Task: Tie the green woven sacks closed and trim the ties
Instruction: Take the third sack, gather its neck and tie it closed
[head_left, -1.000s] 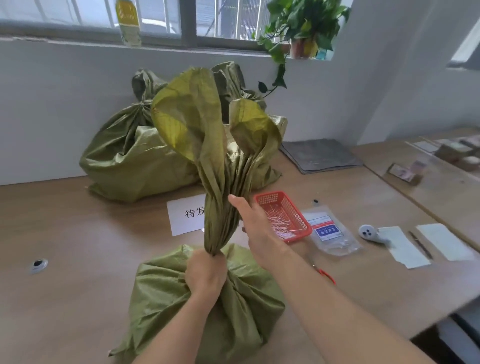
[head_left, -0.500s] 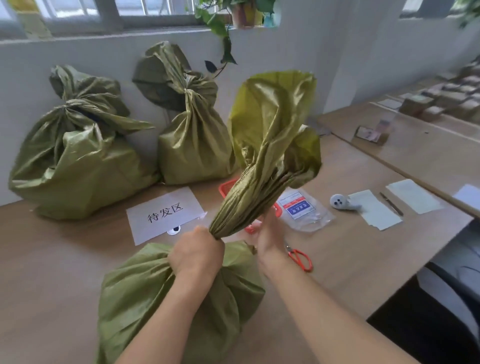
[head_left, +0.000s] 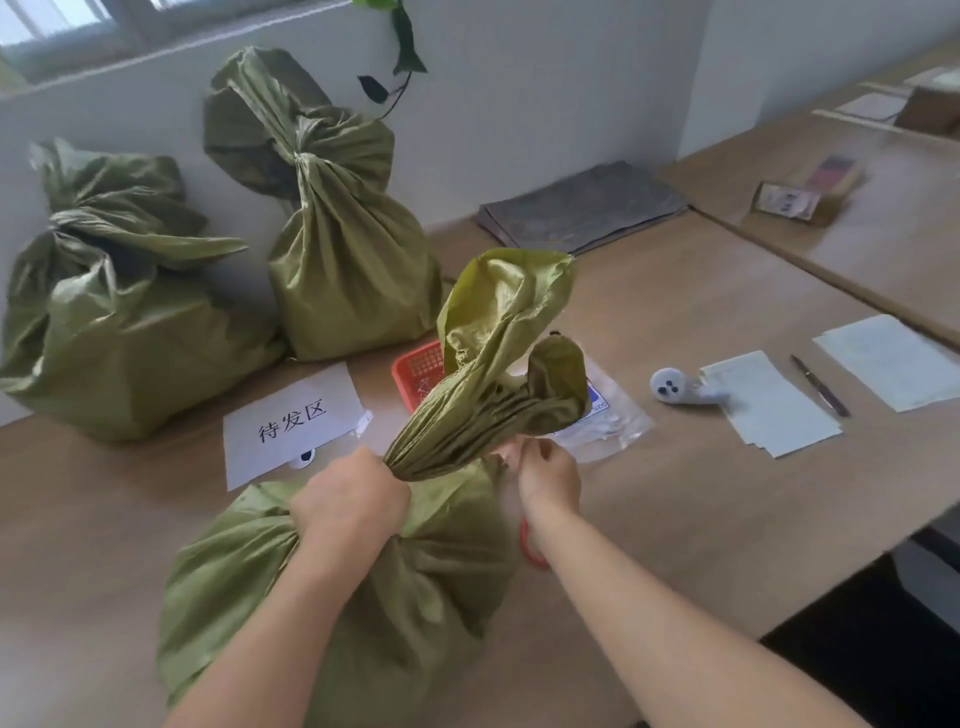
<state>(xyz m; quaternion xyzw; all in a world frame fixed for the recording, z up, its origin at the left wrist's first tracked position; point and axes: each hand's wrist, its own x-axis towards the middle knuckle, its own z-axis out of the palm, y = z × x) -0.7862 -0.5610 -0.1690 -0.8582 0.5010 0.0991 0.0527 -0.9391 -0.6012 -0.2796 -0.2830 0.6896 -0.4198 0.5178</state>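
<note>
Wide wooden table (head_left: 701, 493) under everything, and right in front of me sits the front sack (head_left: 415, 597), green, woven and bulging, flat on the near edge. Behind it, against the white wall, two more: the left sack (head_left: 119, 338) slumped low, the right sack (head_left: 353, 270) standing taller, both with their tops twisted shut. My sack's gathered neck (head_left: 483, 410) leans off to the right, its loose mouth flopping open over the table. My left hand (head_left: 348, 506) is wrapped tight around the base of that neck, fingers curled fully round the bunched fabric. My right hand (head_left: 550, 475) is just beside the neck on its right, fingers curled in; I cannot tell whether they have anything pinched. Further back lies a folded grey cloth (head_left: 582, 208) by the wall. A white paper sign (head_left: 291, 421) lies between the sacks, and sheets of paper (head_left: 769, 405) lie out to the right. The red basket (head_left: 418, 371) peeks out behind the neck, a clear plastic bag (head_left: 608, 421) just beside it. A small white gadget (head_left: 672, 387) touches the paper's edge, a red scissors handle (head_left: 530, 545) shows under my right wrist, and a pen (head_left: 820, 385) lies between the sheets.
</note>
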